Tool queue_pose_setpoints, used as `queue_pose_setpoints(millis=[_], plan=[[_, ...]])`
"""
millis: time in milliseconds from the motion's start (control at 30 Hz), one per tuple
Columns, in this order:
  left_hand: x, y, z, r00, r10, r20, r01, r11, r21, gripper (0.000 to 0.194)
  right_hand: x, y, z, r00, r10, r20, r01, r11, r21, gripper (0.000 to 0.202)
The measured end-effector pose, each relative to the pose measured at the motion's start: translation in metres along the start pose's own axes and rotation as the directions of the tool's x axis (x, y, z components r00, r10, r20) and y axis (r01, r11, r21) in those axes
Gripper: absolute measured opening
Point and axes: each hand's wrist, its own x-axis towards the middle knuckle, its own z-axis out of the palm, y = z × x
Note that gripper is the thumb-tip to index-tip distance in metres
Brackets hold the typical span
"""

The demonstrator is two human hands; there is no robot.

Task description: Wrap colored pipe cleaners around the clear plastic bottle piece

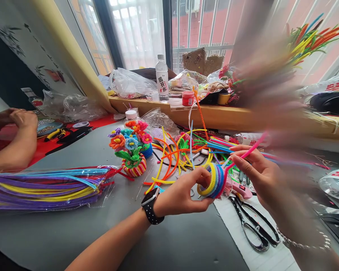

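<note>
My left hand [186, 191], with a watch on its wrist, is closed around a small cup [214, 182] wound with yellow, purple, blue and pink pipe cleaners. The cup is tilted on its side, with its yellow-wrapped rim towards my fingers. Between the thumb and fingers of my right hand [257, 169] is a pink pipe cleaner [248, 150]. Its lower end runs onto the pink band at the cup's far end. A pink glue gun [243, 191] lies behind the cup, partly hidden. Black-handled scissors [255, 227] rest below my right hand.
A flowerpot of pipe-cleaner flowers [134, 165] stands left of centre, near a bagged bundle of pipe cleaners [45, 188]. Loose pipe cleaners [169, 158] tangle behind my hands. Another person's blurred arm [274, 82] crosses at right; someone's hands [24, 118] are at left.
</note>
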Motion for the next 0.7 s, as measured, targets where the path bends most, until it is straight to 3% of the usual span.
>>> queue_pose_setpoints(millis=[100,200,300,400,500,700], plan=[[0.000,0.000,0.001,0.999,0.008,-0.042,-0.006,0.999,0.048,0.021,0.002,0.001,-0.002,0.999,0.029,0.039,-0.029,1.000,-0.009,0.027],[0.000,-0.003,0.001,0.996,-0.011,-0.083,0.010,1.000,-0.021,0.022,0.004,0.001,-0.003,0.985,0.059,0.164,-0.052,0.998,-0.047,0.033],[0.002,-0.006,-0.001,0.993,-0.042,-0.112,0.018,0.979,-0.203,0.025,0.003,0.001,-0.002,0.931,0.106,0.350,-0.088,0.994,-0.067,0.042],[0.003,-0.007,-0.002,0.986,-0.075,-0.148,0.024,0.947,-0.321,0.026,-0.001,0.004,0.001,0.879,0.124,0.461,-0.099,0.992,-0.079,0.056],[0.003,-0.007,-0.002,0.983,-0.091,-0.161,0.029,0.935,-0.352,0.026,-0.003,0.008,0.004,0.870,0.115,0.479,-0.069,0.991,-0.114,0.067],[0.001,-0.010,-0.001,0.984,-0.084,-0.155,0.006,0.893,-0.450,0.028,-0.003,0.009,0.007,0.884,0.074,0.461,-0.014,0.991,-0.131,0.061]])
